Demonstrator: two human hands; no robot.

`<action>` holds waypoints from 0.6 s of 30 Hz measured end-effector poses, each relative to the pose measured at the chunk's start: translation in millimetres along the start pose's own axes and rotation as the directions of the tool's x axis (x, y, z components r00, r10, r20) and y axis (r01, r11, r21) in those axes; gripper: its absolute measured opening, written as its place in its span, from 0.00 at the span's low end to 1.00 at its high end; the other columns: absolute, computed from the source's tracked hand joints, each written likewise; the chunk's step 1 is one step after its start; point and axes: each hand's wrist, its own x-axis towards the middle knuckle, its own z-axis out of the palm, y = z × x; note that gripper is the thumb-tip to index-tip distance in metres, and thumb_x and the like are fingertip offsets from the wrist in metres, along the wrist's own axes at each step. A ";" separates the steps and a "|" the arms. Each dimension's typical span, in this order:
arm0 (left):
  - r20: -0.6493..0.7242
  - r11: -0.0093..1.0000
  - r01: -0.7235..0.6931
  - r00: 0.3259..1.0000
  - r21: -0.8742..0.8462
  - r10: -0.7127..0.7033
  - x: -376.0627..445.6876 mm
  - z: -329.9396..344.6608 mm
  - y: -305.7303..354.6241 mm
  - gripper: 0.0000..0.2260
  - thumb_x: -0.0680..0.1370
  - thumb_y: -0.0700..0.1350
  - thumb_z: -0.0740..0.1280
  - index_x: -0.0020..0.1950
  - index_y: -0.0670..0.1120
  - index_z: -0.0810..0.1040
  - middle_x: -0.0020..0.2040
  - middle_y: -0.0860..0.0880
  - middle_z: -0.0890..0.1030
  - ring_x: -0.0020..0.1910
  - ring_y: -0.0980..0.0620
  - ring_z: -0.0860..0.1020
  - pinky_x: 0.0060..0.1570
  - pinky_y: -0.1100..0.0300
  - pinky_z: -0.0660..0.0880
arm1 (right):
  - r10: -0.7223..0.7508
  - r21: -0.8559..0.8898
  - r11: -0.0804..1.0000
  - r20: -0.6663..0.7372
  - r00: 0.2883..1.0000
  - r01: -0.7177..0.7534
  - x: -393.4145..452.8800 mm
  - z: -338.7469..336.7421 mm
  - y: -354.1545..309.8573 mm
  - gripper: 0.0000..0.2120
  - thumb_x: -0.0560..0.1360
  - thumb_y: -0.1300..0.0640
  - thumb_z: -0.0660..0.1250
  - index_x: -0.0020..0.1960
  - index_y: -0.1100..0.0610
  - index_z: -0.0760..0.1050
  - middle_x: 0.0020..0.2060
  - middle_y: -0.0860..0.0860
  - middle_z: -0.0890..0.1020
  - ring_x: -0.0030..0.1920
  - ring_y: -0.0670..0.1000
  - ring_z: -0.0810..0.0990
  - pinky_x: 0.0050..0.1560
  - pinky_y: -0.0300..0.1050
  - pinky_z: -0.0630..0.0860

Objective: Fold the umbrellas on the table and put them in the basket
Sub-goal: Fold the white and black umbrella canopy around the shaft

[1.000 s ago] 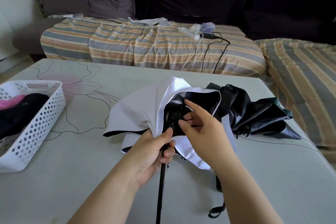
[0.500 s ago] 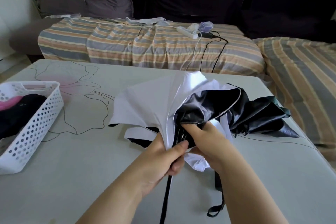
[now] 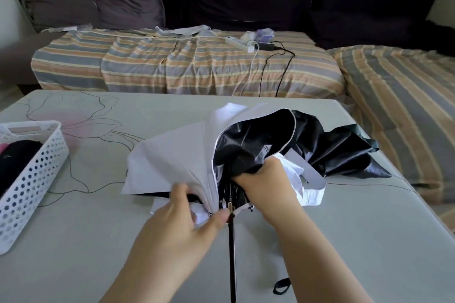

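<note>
A white umbrella with a black lining [image 3: 177,155] lies half collapsed in the middle of the table [image 3: 98,241], its black shaft [image 3: 231,248] pointing toward me. My left hand [image 3: 187,214] pinches the gathered white fabric next to the shaft's top. My right hand [image 3: 266,179] reaches into the canopy, its fingers buried in the black lining and hidden. A second, dark umbrella [image 3: 344,152] lies crumpled behind it on the right. The white perforated basket [image 3: 32,179] stands at the table's left edge with a dark and a pink folded item inside.
A black wrist strap [image 3: 280,286] lies on the table by my right forearm. Beyond the table's far edge runs a sofa with a striped cover [image 3: 172,66], carrying a power strip [image 3: 240,44] and cables. The table's right edge is near the dark umbrella.
The canopy has been drawn together more. My left hand shifted from gripping the shaft to pinching the white fabric; my right hand pushed deeper into the black lining.
</note>
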 end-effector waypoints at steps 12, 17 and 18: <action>0.222 0.896 0.022 0.971 -0.444 0.086 12.9 19.4 11.7 0.21 0.76 0.66 0.50 0.60 0.80 0.38 0.50 0.66 0.76 0.46 0.66 0.78 0.48 0.71 0.73 | 0.142 0.159 0.976 0.059 0.988 -0.150 0.0 17.0 -5.8 0.11 0.64 0.58 0.69 0.27 0.59 0.69 0.24 0.56 0.72 0.27 0.53 0.73 0.29 0.47 0.72; 0.342 0.581 0.235 0.936 -0.779 0.080 22.1 13.0 11.8 0.10 0.81 0.51 0.58 0.56 0.68 0.67 0.44 0.44 0.82 0.36 0.46 0.81 0.41 0.50 0.81 | 0.103 0.113 0.987 0.091 0.990 -0.113 -3.6 10.3 -7.2 0.12 0.67 0.58 0.70 0.29 0.59 0.70 0.24 0.56 0.71 0.25 0.52 0.71 0.30 0.43 0.67; 0.350 0.566 0.244 0.933 -0.787 0.084 21.4 14.7 11.8 0.11 0.81 0.50 0.59 0.56 0.67 0.66 0.41 0.45 0.81 0.34 0.46 0.79 0.36 0.54 0.79 | 0.085 0.072 0.993 0.101 0.991 -0.092 -5.0 7.0 -8.4 0.15 0.69 0.59 0.69 0.27 0.58 0.68 0.20 0.52 0.70 0.22 0.50 0.70 0.27 0.38 0.66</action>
